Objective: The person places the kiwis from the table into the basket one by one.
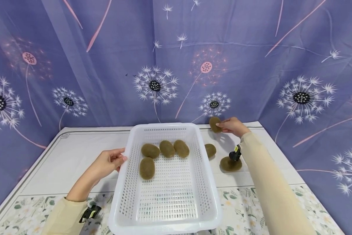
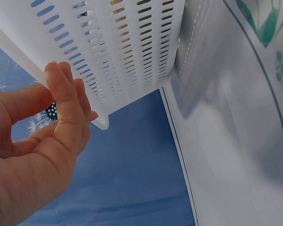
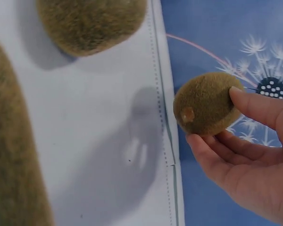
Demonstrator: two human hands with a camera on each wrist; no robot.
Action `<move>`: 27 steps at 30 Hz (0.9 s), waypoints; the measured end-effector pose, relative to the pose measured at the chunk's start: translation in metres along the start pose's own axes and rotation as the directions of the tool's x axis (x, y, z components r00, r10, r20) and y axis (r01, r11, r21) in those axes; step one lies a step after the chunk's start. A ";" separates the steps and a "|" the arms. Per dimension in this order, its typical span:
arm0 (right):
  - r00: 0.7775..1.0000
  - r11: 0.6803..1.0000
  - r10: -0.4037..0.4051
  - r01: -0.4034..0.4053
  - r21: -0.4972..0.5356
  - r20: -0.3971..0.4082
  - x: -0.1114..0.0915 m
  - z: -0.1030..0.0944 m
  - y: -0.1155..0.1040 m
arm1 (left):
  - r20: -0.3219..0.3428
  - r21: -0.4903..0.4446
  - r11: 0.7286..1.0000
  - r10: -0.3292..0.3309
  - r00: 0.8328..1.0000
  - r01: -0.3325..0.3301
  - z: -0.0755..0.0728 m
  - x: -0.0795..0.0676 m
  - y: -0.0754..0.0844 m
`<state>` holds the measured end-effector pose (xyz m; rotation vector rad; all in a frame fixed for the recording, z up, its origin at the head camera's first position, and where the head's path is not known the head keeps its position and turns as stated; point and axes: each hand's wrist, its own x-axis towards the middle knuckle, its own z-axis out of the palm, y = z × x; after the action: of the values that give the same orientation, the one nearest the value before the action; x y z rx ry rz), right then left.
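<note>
A white plastic basket (image 1: 209, 182) with slotted walls stands in the middle of the table. Several brown kiwis lie in its far half, one of them a kiwi (image 1: 147, 168) nearest the left wall. My left hand (image 1: 107, 163) holds the basket's left rim between thumb and fingers; in the left wrist view the hand (image 2: 52, 136) is at the rim's edge. Beyond the basket's far right corner, my right hand (image 1: 233, 126) pinches a kiwi (image 3: 207, 103) above the table, its thumb on one side and fingers beneath.
Two more kiwis lie on the table right of the basket: one kiwi (image 1: 210, 150) beside its wall, another kiwi (image 1: 231, 164) below my right wrist. The white table mat (image 1: 84, 153) has a floral front part. A blue dandelion-print curtain (image 1: 176, 65) hangs behind and at both sides.
</note>
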<state>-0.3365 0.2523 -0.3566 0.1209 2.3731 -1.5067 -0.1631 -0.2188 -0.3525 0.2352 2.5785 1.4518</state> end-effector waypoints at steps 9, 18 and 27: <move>0.999 0.990 -0.015 0.011 0.138 0.029 -0.018 -0.009 -0.012 | 0.009 -0.008 1.000 0.007 1.000 -0.007 0.000 0.001 0.000; 0.995 0.972 -0.077 0.060 0.226 0.069 -0.031 -0.009 -0.026 | 0.023 0.005 1.000 -0.024 0.999 0.024 -0.001 -0.001 0.000; 0.984 0.949 -0.129 0.087 0.304 0.123 -0.053 0.005 -0.058 | 0.017 0.007 1.000 -0.009 1.000 0.009 -0.001 0.001 0.000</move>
<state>-0.2994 0.2281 -0.2916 -0.0475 2.0594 -1.8530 -0.1645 -0.2196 -0.3519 0.2356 2.5689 1.4315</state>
